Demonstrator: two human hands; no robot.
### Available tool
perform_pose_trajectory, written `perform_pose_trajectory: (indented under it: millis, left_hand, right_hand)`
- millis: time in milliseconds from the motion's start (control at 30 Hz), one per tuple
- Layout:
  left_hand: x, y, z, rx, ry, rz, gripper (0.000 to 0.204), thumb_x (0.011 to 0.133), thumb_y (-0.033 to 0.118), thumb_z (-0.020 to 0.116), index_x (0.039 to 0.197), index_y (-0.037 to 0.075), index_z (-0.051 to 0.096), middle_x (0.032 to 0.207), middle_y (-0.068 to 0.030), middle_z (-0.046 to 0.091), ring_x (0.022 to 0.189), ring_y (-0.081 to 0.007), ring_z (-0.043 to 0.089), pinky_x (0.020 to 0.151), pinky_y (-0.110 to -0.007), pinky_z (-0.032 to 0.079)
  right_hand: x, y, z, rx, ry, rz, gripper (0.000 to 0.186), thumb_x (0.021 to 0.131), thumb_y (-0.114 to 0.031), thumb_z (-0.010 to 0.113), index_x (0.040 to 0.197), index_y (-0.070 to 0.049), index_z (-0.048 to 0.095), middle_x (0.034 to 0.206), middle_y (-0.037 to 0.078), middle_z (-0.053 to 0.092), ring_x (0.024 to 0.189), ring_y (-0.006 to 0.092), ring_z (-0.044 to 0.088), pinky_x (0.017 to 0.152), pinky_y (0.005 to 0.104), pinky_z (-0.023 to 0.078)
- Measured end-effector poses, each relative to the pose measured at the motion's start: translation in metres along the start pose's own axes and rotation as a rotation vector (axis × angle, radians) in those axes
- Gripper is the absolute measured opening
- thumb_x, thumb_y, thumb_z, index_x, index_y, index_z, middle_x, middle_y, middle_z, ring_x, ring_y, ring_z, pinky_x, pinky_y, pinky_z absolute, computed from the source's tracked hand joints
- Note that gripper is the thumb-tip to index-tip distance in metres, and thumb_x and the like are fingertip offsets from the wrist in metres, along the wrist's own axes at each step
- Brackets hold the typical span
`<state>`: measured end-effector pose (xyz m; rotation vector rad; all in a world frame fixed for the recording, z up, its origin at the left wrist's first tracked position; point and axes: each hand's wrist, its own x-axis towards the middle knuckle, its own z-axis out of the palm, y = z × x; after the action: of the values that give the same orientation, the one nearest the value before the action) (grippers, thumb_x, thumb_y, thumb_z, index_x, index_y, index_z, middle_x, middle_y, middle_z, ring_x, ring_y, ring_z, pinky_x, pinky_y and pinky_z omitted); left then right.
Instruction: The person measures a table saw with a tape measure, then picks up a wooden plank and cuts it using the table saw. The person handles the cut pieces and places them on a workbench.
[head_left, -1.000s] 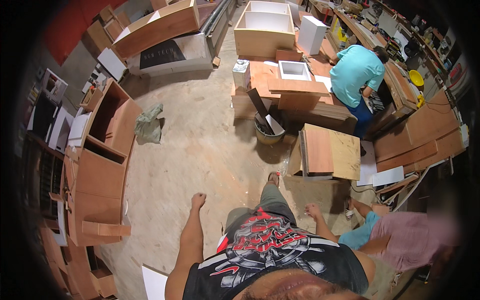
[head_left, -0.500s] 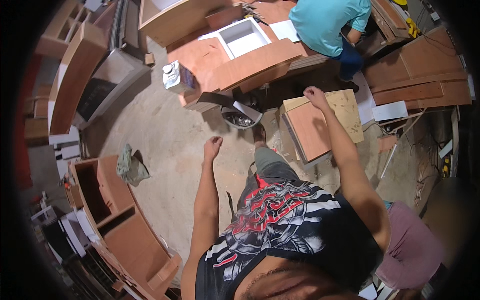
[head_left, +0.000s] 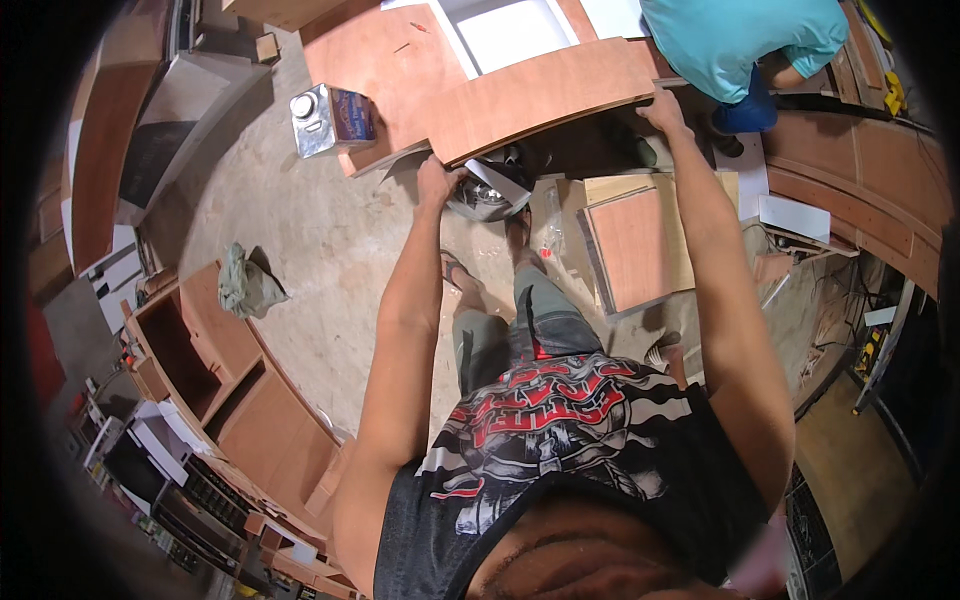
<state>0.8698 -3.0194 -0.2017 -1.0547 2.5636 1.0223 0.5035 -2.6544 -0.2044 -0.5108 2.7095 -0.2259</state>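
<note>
A long reddish plywood panel (head_left: 545,92) lies at the near edge of a plywood-topped work surface, its front edge bent by the lens. My left hand (head_left: 436,184) is closed at its near left corner, fingers partly hidden by the edge. At the panel's right end, my right hand (head_left: 666,112) grips the near corner. Both arms reach forward, spread wide. A white-lined tray or drawer box (head_left: 470,40) sits just beyond the panel. Below the left hand is a bucket-like container (head_left: 490,203) with shiny contents and a pale strip across it.
A square metal can (head_left: 318,125) stands left of the panel. Plywood pieces (head_left: 635,250) lie stacked near my right leg. A person in a turquoise shirt (head_left: 740,40) bends down at the far right. A wooden cabinet frame (head_left: 250,380) and a greenish cloth or bag (head_left: 243,285) are at left.
Both hands have moved forward onto the panel's near corners and taken hold. My view has shifted closer to the work surface. The person in pinkish clothing behind me has mostly left view.
</note>
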Motion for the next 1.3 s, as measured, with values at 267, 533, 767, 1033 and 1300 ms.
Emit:
perform_pose_trajectory:
  millis: [267,533,767,1033,1300]
  left_hand:
    - [0.006,-0.011,0.013,-0.140,0.050,-0.009,0.043,0.079,0.029,0.081,0.105,-0.003,0.068,0.096,-0.0229,0.071,0.087,-0.0359,0.068,0.079,-0.041,0.051]
    - [-0.001,0.037,-0.014,0.057,-0.072,-0.032,0.037,0.085,0.029,0.076,0.105,-0.001,0.069,0.092,-0.0230,0.070,0.081,-0.0351,0.067,0.073,-0.041,0.050]
    - [0.004,0.034,-0.019,0.279,0.020,0.070,0.044,0.079,0.040,0.079,0.082,-0.001,0.065,0.080,-0.0219,0.068,0.078,-0.0395,0.066,0.071,-0.046,0.050]
    - [0.002,0.035,-0.019,0.245,0.019,0.112,0.037,0.081,0.031,0.078,0.081,-0.002,0.062,0.077,-0.0210,0.067,0.074,-0.0381,0.065,0.068,-0.045,0.050]
    - [0.000,0.030,-0.016,0.238,0.036,0.121,0.033,0.081,0.025,0.079,0.084,-0.003,0.063,0.076,-0.0212,0.068,0.071,-0.0372,0.066,0.066,-0.044,0.051]
  right_hand:
    - [0.005,-0.008,-0.006,-0.028,0.015,0.058,0.043,0.078,-0.014,0.072,0.117,-0.001,0.059,0.113,0.022,0.064,0.111,0.0376,0.059,0.095,0.0463,0.050]
    - [-0.016,-0.003,-0.040,0.073,-0.031,0.077,0.043,0.081,-0.019,0.075,0.116,-0.001,0.057,0.107,0.024,0.066,0.107,0.0414,0.061,0.090,0.0484,0.051]
    - [0.000,0.016,-0.041,-0.014,-0.004,-0.167,0.034,0.078,-0.024,0.077,0.095,0.001,0.062,0.095,0.025,0.068,0.098,0.0411,0.065,0.084,0.0483,0.052]
    - [-0.004,0.016,-0.036,-0.029,0.033,-0.165,0.032,0.083,-0.029,0.071,0.090,0.001,0.060,0.091,0.023,0.067,0.094,0.0412,0.065,0.080,0.0495,0.052]
    - [-0.007,0.021,-0.028,-0.060,0.081,-0.161,0.031,0.085,-0.030,0.069,0.091,-0.001,0.058,0.089,0.022,0.067,0.092,0.0404,0.065,0.077,0.0494,0.052]
